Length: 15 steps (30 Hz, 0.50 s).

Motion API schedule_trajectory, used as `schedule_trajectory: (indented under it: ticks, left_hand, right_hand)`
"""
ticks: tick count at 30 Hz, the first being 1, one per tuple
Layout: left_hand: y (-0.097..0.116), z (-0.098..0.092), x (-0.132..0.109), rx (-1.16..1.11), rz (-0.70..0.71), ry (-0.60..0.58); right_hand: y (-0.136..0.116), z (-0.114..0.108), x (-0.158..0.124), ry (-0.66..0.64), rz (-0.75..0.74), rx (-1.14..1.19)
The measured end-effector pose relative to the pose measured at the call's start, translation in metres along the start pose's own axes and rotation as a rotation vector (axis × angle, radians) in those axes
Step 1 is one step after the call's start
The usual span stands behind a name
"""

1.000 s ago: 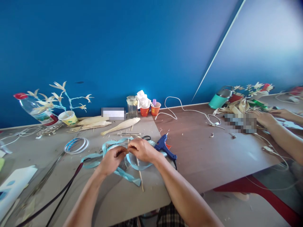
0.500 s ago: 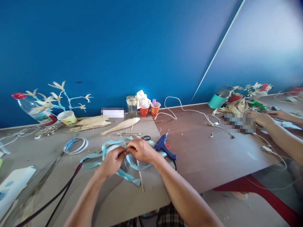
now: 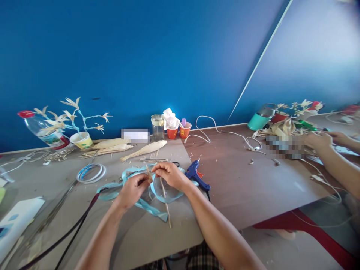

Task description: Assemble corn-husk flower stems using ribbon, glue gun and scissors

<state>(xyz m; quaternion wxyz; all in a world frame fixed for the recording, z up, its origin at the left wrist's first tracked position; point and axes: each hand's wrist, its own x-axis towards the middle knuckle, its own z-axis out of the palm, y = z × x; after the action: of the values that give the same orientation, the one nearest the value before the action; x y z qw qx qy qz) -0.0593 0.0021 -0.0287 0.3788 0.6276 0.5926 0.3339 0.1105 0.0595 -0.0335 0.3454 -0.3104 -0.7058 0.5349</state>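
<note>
Between the thumb and fingers of my left hand (image 3: 133,190) is a small strip of dried corn husk (image 3: 148,172), its pointed end up. My right hand (image 3: 170,174) hovers just right of the strip, fingers bent and slightly apart, with nothing visible in them. Loops of light-blue ribbon (image 3: 152,210) lie on the table beneath both hands. A thin pale stick (image 3: 168,213) lies across the ribbon. Right of my right hand rests a blue glue gun (image 3: 195,174), nozzle pointing away from me. Scissors behind my right hand show only a dark handle loop (image 3: 176,164).
Corn husks (image 3: 147,148), a glass jar (image 3: 157,129) and red paper cups (image 3: 185,131) stand along the wall. Left are tape rolls (image 3: 102,174), a bottle (image 3: 50,137) and a cup of husk flowers (image 3: 81,140). Another person's hands (image 3: 319,141) work at far right.
My hands have come slightly apart; the right fingers have lifted and loosened. The husk strip now shows upright in my left hand.
</note>
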Motion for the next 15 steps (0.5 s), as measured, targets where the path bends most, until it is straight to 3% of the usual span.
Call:
schedule_trajectory:
  ticks: [9,15]
  left_hand:
    - [0.0037,-0.0028,-0.0018,-0.048,-0.062,-0.067]
    - [0.0019,-0.0013,-0.0011,-0.059,-0.037,-0.055]
  right_hand:
    - [-0.0032,0.0032,0.0000,-0.064,0.004,0.055]
    - [-0.0033,0.0025,-0.0009,-0.058,0.000,-0.070]
